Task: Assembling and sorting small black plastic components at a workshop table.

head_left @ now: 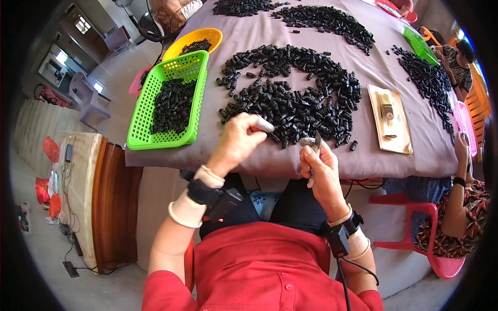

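A large heap of small black cylindrical parts point(306, 106) lies on the cloth-covered table in front of me. My left hand point(238, 141) is at the heap's near edge, fingers curled, with the thumb close to a grey-white wrapped index finger. Anything pinched there is too small or hidden to make out. To its right, my right hand point(322, 168) is closed round a small knife point(318, 139), its dark blade pointing up and away from me. White wrapping also covers a fingertip of this hand. Both hands are just above the table's near edge, apart from each other.
A green basket point(194, 122) and a yellow bowl point(217, 37), both with black parts, stand at left. A packet on a cardboard piece point(406, 145) lies at right. More heaps point(332, 23) lie farther back. Co-workers sit at right, near a pink chair point(404, 199).
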`<state>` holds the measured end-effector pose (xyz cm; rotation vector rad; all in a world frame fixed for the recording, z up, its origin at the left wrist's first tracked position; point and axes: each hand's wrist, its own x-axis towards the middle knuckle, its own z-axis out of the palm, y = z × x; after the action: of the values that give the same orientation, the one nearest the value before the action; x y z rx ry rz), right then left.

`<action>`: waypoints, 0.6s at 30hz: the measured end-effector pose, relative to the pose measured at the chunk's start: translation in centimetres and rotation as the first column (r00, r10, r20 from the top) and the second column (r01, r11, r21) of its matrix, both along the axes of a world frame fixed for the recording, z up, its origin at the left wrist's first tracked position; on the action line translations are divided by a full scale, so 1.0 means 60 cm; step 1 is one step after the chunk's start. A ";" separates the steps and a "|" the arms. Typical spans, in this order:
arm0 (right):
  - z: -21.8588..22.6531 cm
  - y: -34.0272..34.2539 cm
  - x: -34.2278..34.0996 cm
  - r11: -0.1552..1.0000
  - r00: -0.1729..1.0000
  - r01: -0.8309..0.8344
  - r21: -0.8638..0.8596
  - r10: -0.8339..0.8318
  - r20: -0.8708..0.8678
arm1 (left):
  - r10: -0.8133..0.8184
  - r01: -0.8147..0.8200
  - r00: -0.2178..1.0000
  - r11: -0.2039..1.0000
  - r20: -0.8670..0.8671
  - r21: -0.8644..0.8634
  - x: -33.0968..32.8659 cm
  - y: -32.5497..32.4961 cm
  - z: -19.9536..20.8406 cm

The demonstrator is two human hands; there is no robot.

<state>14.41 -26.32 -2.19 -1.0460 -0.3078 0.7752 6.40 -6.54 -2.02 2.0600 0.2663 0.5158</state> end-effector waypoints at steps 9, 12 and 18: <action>-0.005 -0.002 0.006 1.000 1.000 -0.002 0.015 0.003 -0.009 | 0.086 -0.047 0.994 0.905 -0.074 0.423 0.020 -0.049 0.002; -0.001 0.001 0.000 0.999 1.000 -0.009 -0.044 0.009 0.007 | 0.084 -0.040 0.993 0.897 -0.080 0.440 0.019 -0.050 0.000; -0.010 0.004 -0.008 0.994 0.995 -0.035 -0.104 0.044 0.085 | 0.021 -0.006 0.999 0.871 -0.025 0.491 0.015 -0.060 -0.003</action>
<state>13.91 -26.10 -2.77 -1.1760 -0.3670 0.7884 7.32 -10.13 -2.18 2.5655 0.1765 0.6079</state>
